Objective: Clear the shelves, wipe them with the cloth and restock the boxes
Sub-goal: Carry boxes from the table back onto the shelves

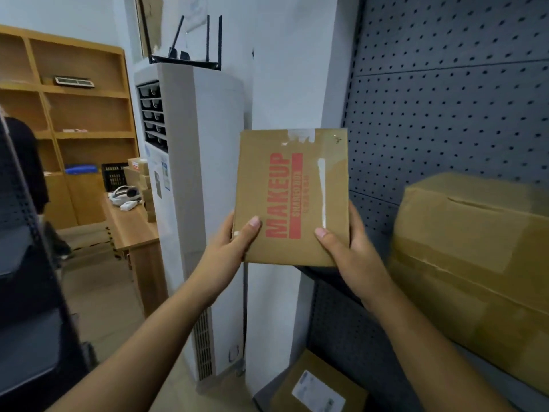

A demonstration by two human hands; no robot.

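Room: storeroom with white walls and a pale floor; grey pegboard shelving [445, 114] fills the right side, and a dark rack [26, 292] crowds the left edge.
Large carton [475, 248]: plain brown with taped flaps; sits on the pegboard unit's shelf at right, close to the back panel.
Air conditioner [202, 203]: white floor-standing tower, left of the white wall column; louvred outlet near its top, grille low down.
Wooden shelving unit [74, 114]: open cubbies on the far wall; a flat white item lies in an upper cubby.
Desk [133, 230]: wood, just beside the air conditioner; carries a white headset [124, 194] and a stack of small cartons [142, 179].
Makeup box [292, 197]: flat brown cardboard, red "MAKEUP" print running lengthwise, clear tape on its face. Held upright in the air in front of the wall column and the pegboard's left edge, above a dark shelf edge [320, 275]. It is left of the large carton and apart from it.
Lower carton [320, 388]: brown, white shipping label on top, on the level below.
Left hand [231, 251]: clamped on the makeup box's lower left corner, thumb on the front face, fingers out of sight behind.
Right hand [353, 254]: clamped on the lower right corner, thumb on the front, fingers round the right edge.
Router [190, 59]: black, antennas up, on top of the air conditioner.
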